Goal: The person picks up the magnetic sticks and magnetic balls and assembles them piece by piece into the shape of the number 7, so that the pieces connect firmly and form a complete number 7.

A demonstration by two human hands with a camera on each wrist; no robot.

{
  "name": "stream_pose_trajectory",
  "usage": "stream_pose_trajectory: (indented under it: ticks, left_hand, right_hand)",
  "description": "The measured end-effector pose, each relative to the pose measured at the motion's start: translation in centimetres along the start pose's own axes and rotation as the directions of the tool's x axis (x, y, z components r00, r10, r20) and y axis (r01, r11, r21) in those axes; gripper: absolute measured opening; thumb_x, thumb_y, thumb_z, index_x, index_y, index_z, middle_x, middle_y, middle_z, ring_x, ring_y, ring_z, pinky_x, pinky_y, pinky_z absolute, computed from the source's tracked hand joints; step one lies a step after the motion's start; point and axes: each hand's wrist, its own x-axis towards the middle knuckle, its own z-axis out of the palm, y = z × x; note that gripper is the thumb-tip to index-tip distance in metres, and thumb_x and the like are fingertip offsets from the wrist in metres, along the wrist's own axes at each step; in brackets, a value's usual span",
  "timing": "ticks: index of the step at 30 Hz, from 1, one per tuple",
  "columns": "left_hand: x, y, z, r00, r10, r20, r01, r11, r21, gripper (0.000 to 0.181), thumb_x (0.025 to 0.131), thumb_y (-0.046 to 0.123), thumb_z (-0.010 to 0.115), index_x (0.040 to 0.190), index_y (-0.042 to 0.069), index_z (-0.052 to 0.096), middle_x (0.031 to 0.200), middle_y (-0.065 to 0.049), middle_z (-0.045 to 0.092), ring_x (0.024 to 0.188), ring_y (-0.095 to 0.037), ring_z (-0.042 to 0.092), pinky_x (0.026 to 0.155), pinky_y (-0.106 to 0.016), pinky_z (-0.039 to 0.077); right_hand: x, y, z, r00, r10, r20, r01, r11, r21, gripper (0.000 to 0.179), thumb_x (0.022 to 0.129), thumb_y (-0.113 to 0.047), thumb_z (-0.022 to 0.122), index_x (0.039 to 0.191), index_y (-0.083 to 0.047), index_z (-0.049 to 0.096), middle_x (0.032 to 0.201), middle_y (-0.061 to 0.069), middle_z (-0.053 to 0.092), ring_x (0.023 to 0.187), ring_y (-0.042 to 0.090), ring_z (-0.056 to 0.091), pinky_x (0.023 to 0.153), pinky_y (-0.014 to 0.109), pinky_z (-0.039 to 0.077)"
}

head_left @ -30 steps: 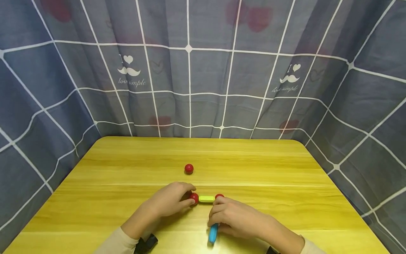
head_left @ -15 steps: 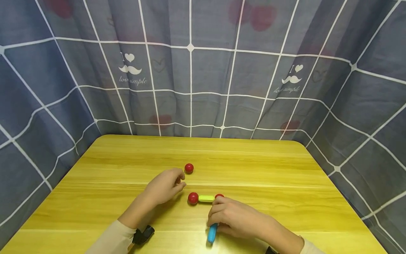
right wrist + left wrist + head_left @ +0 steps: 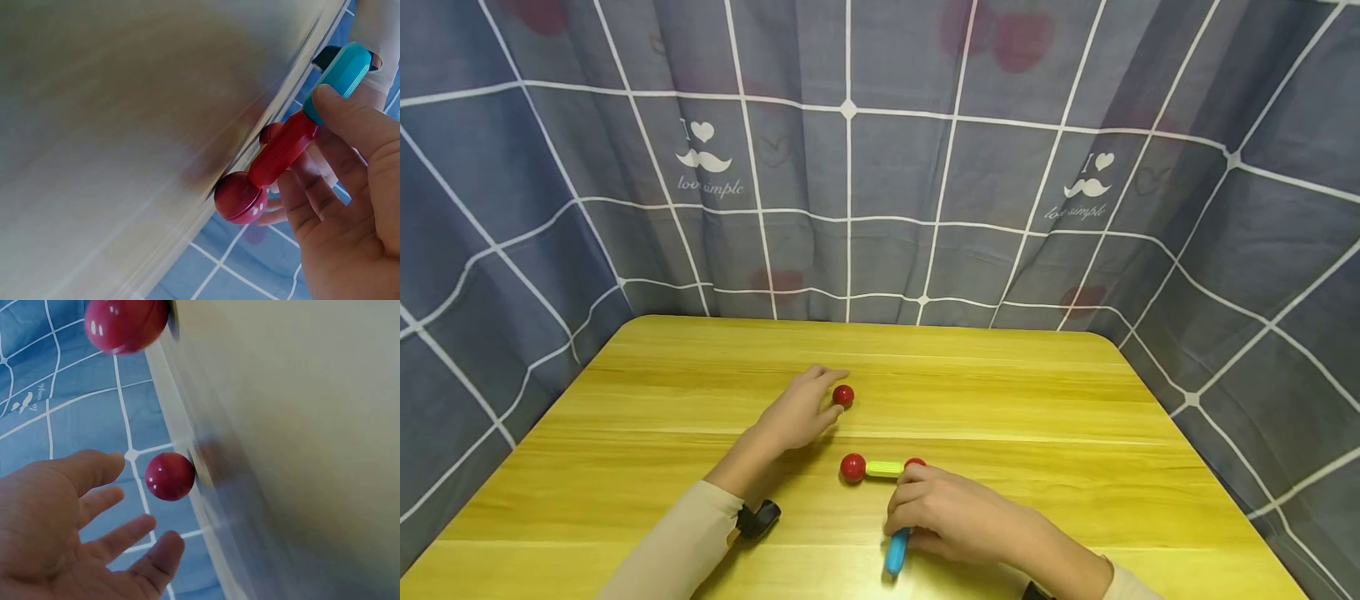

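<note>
My left hand [image 3: 797, 412] reaches to the loose red ball [image 3: 843, 396], fingers and thumb spread on either side. In the left wrist view a gap shows between the fingertips and this ball [image 3: 170, 477]. Nearer me, a yellow-green rod [image 3: 884, 469] lies between a red ball [image 3: 853, 467] and a second red ball [image 3: 915, 462], partly hidden by my right hand [image 3: 955, 510]. That right hand pinches a blue rod [image 3: 342, 74] joined end to end with a red rod [image 3: 282, 150]. The red rod meets a red ball [image 3: 240, 198].
Everything lies on a yellow wood-grain table [image 3: 1037, 392]. A grey-blue curtain [image 3: 887, 183] with white grid lines surrounds its back and sides. A black wrist device [image 3: 758, 520] sits on the left wrist, close above the tabletop.
My left hand has let go of the ball at the yellow-green rod's left end and moved away from me to the loose red ball. My right hand keeps its hold on the blue rod.
</note>
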Motion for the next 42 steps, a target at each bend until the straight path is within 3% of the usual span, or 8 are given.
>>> stream_pose_trajectory:
  ticks: [7, 15, 19, 25, 33, 42]
  left_hand:
    - [0.9, -0.6, 0.3, 0.994, 0.015, 0.107, -0.016, 1.000, 0.007, 0.047, 0.093, 0.015, 0.067, 0.137, 0.004, 0.055, 0.131, -0.013, 0.055, 0.118, -0.035, 0.051, 0.100, -0.048, 0.041]
    - [0.6, -0.9, 0.4, 0.992, 0.035, 0.121, -0.036, 0.999, 0.013, 0.033, 0.088, 0.010, 0.073, 0.118, 0.001, 0.064, 0.110, -0.010, 0.061, 0.097, -0.024, 0.056, 0.087, -0.039, 0.048]
    - [0.1, -0.9, 0.2, 0.991, 0.044, 0.126, -0.046, 0.999, 0.009, 0.030, 0.085, 0.006, 0.074, 0.112, -0.001, 0.066, 0.105, -0.011, 0.063, 0.096, -0.024, 0.057, 0.087, -0.040, 0.048]
    - [-1.2, -0.5, -0.3, 0.987, 0.066, 0.143, -0.071, 0.997, 0.025, 0.026, 0.082, 0.006, 0.077, 0.105, -0.001, 0.066, 0.100, -0.009, 0.063, 0.093, -0.025, 0.057, 0.084, -0.041, 0.048]
    - [-3.9, 0.8, -1.0, 0.989, 0.028, 0.148, -0.027, 1.000, -0.003, 0.032, 0.075, 0.007, 0.084, 0.091, 0.008, 0.057, 0.085, -0.002, 0.050, 0.076, -0.015, 0.046, 0.068, -0.032, 0.045]
    - [-6.8, 3.3, -1.7, 0.966, 0.109, 0.234, -0.089, 0.992, -0.093, 0.029, 0.074, 0.010, 0.085, 0.086, 0.010, 0.059, 0.079, 0.005, 0.053, 0.072, -0.010, 0.046, 0.063, -0.026, 0.043]
  right_hand:
    - [0.2, 0.0, 0.1, 1.000, 0.003, 0.015, -0.002, 1.000, -0.010, 0.013, 0.090, -0.031, 0.070, 0.102, -0.025, 0.071, 0.102, -0.020, 0.063, 0.099, 0.002, 0.045, 0.091, 0.014, 0.034]
    - [0.1, 0.0, 0.1, 1.000, 0.008, 0.022, -0.008, 1.000, -0.022, 0.013, 0.089, -0.030, 0.072, 0.101, -0.024, 0.071, 0.100, -0.019, 0.062, 0.097, 0.003, 0.044, 0.090, 0.013, 0.034]
    - [0.1, 0.0, 0.2, 1.000, 0.011, 0.021, -0.010, 1.000, -0.020, 0.013, 0.089, -0.030, 0.072, 0.101, -0.025, 0.071, 0.100, -0.020, 0.062, 0.097, 0.003, 0.045, 0.091, 0.013, 0.034]
    - [0.2, 0.3, 0.2, 1.000, 0.005, 0.020, -0.005, 1.000, -0.004, 0.013, 0.090, -0.030, 0.071, 0.101, -0.024, 0.071, 0.101, -0.020, 0.063, 0.097, 0.003, 0.045, 0.092, 0.014, 0.034]
    - [0.3, 0.5, 0.0, 1.000, 0.007, 0.018, -0.007, 1.000, 0.009, 0.014, 0.090, -0.031, 0.070, 0.103, -0.024, 0.071, 0.102, -0.020, 0.063, 0.097, 0.002, 0.046, 0.091, 0.014, 0.034]
    - [0.5, 0.5, 0.0, 1.000, 0.010, 0.024, -0.011, 0.999, 0.035, 0.015, 0.090, -0.031, 0.069, 0.104, -0.025, 0.071, 0.103, -0.021, 0.063, 0.097, 0.001, 0.045, 0.090, 0.013, 0.034]
